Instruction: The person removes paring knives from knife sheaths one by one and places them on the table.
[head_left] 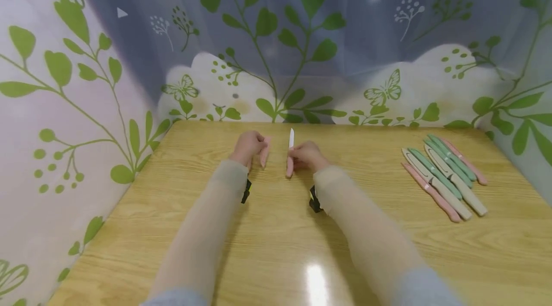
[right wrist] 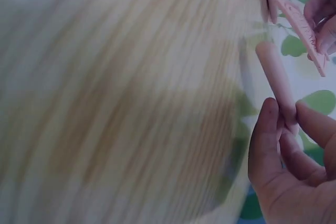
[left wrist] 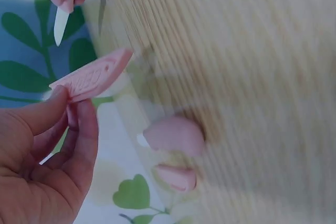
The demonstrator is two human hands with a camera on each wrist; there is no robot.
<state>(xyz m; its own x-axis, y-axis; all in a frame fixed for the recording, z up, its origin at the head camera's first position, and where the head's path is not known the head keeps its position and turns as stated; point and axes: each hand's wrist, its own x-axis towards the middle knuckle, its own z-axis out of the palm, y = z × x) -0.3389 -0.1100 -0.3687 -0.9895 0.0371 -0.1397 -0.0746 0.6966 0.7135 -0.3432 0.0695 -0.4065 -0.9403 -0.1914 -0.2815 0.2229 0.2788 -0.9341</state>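
My left hand [head_left: 249, 147] pinches a pink knife sheath [left wrist: 97, 77] between thumb and fingers, held up over the far part of the table. A short distance to its right, my right hand [head_left: 308, 154] grips a small knife by its pink handle [right wrist: 275, 77]. Its bare white blade [head_left: 292, 137] points away from me, toward the curtain. Sheath and knife are apart. Beyond the left hand, in the left wrist view, a rounded pink handle [left wrist: 176, 136] and a smaller pink piece [left wrist: 177, 177] lie on the table; in the head view the left hand mostly hides them.
On the right of the wooden table [head_left: 276, 248] lies a group of several knives with pink, green and beige handles; a pink knife [head_left: 435, 196] is nearest me. A leaf-patterned curtain [head_left: 267, 57] hangs along the back edge and down both sides.
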